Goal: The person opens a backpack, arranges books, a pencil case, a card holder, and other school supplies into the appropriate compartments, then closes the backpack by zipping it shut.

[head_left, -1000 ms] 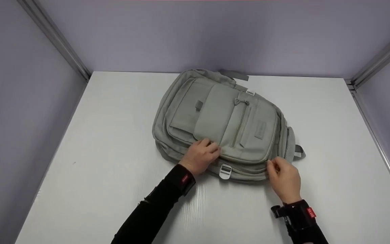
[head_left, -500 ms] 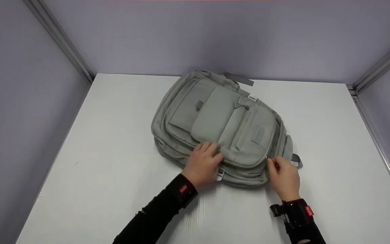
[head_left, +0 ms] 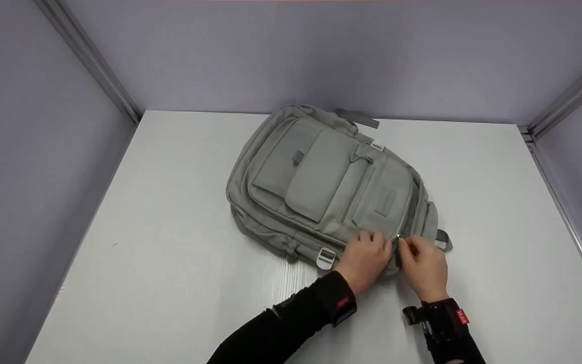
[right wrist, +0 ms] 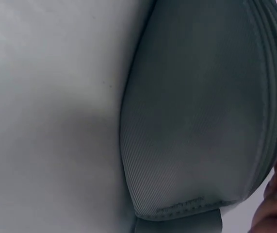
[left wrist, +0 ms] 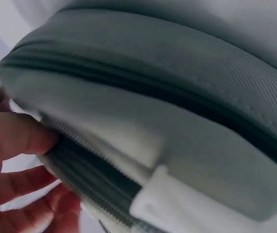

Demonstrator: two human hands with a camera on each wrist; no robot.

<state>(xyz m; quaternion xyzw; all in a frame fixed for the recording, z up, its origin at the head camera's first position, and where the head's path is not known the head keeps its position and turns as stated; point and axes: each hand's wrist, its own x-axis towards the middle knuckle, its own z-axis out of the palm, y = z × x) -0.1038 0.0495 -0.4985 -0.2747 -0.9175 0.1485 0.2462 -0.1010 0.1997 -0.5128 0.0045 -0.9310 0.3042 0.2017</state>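
A grey-green backpack (head_left: 316, 177) lies on its back on the white table, its front pockets facing up. My left hand (head_left: 364, 258) is at its near side, close to the lower right corner of the front pocket. In the left wrist view the thumb (left wrist: 29, 133) presses on the edge of a zipper (left wrist: 92, 155) whose two rows of teeth stand apart, with fingers curled under that edge. My right hand (head_left: 425, 265) pinches a small zipper pull (head_left: 398, 236) at that corner. Its fingertips show only at the right edge of the right wrist view, beside the bag's end (right wrist: 196, 107).
A white strap buckle (head_left: 326, 258) hangs at the bag's near side, left of my left hand. A strap end (head_left: 359, 119) reaches to the table's back edge. Pale walls (head_left: 281, 55) enclose the white table (head_left: 170, 202) at the back and sides.
My left hand has slid right along the bag's near edge towards my right hand, uncovering a stretch of zipper and the buckle. The right hand keeps its pinch in nearly the same place.
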